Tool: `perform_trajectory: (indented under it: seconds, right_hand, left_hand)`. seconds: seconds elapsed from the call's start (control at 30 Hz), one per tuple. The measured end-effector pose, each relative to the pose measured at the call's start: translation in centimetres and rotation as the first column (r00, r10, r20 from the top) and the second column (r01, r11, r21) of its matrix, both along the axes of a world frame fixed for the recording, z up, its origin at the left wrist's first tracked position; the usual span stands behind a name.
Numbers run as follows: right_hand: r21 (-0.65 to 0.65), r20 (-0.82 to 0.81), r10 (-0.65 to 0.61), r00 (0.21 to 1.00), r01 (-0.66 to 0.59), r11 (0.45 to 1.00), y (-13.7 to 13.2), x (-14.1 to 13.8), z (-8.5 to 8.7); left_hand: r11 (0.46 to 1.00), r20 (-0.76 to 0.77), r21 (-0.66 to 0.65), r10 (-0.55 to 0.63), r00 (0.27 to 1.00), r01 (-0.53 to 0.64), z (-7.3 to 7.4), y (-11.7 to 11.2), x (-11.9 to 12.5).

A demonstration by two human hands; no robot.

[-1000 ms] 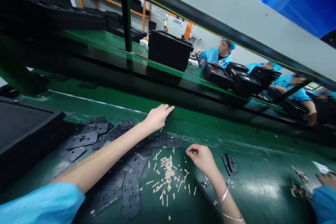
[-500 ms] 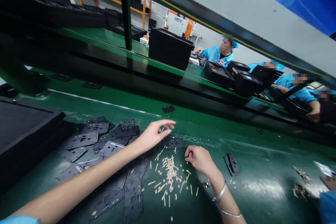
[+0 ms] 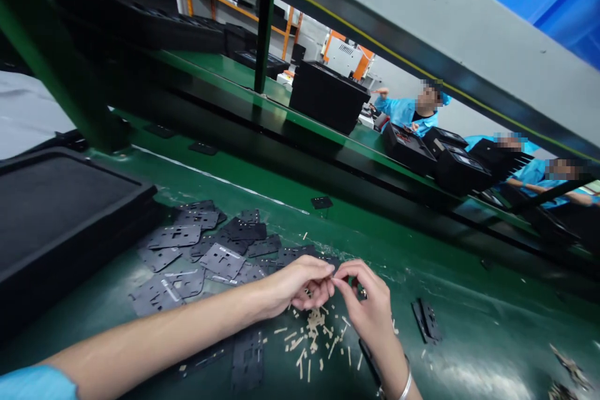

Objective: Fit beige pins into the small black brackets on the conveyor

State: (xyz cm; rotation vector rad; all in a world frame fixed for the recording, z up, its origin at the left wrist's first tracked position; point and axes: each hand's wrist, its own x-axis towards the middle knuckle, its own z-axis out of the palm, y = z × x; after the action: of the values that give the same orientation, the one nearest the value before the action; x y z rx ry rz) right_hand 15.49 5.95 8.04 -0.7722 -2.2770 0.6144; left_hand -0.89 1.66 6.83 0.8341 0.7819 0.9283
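Note:
My left hand is closed, its thumb and fingers pinched together over the green table. My right hand, also pinched, meets it fingertip to fingertip. Whatever lies between the fingertips is too small to make out. Below both hands, a scatter of small beige strips and bits is partly hidden by them. Flat black plates with cut-outs lie in a loose heap to the left, partly under my left forearm. A dark object beside my right wrist is mostly covered.
A large black foam tray stands at the left. Two small black parts lie right of my hand, and brownish scraps farther right. A raised shelf with black boxes spans the back; people in blue work beyond it.
My hands, apart before, have come together at the fingertips. My left hand has gone from loosely open to pinched. The view has shifted, showing more of the left side.

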Motion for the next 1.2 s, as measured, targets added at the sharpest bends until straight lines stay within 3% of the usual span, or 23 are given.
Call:
perform_trajectory:
  seconds: [0.1,0.2,0.33,0.53,0.73,0.83,0.9,1.03,1.2]
  right_hand:
    - [0.093,-0.03,0.069,0.997,-0.066,0.993,-0.3,0.1,0.2]
    - [0.145,-0.02,0.05,0.999,-0.047,0.988,-0.4,0.4,0.5]
    - [0.23,-0.009,-0.009,1.0,0.011,0.973,-1.1,0.4,0.9]
    - [0.296,-0.012,-0.041,0.999,0.042,0.954,-2.0,0.1,1.1]
    - [0.089,-0.056,-0.185,0.981,0.189,0.978,-2.1,0.0,1.0]
    - [-0.025,-0.037,-0.291,0.956,0.29,0.957,-1.8,0.2,1.3]
    - [-0.077,0.0,-0.323,0.946,0.322,0.943,-1.5,0.5,1.6]
    - [-0.159,0.06,-0.314,0.947,0.32,0.934,-1.2,0.8,1.9]
    - [-0.178,0.051,-0.268,0.962,0.273,0.945,-1.4,0.2,1.6]
  left_hand:
    - [0.999,0.093,0.017,0.049,0.994,-0.05,0.1,-0.4,0.3]
    - [0.979,0.072,0.145,0.134,0.988,-0.143,0.0,-0.6,0.6]
    - [0.916,-0.09,0.33,0.272,0.958,-0.229,0.0,-0.9,0.7]
    - [0.867,-0.317,0.458,0.366,0.875,-0.197,0.8,-1.5,0.5]
    - [0.885,-0.297,0.417,0.345,0.89,-0.204,0.8,-1.7,0.6]
    - [0.901,-0.296,0.383,0.327,0.898,-0.202,0.1,-1.3,0.7]
    - [0.913,-0.379,0.383,0.295,0.877,-0.141,-0.5,-0.9,0.7]
    - [0.888,-0.499,0.455,0.317,0.806,-0.068,-1.2,-0.3,0.6]
    - [0.896,-0.398,0.43,0.301,0.867,-0.114,-0.1,-0.8,0.6]
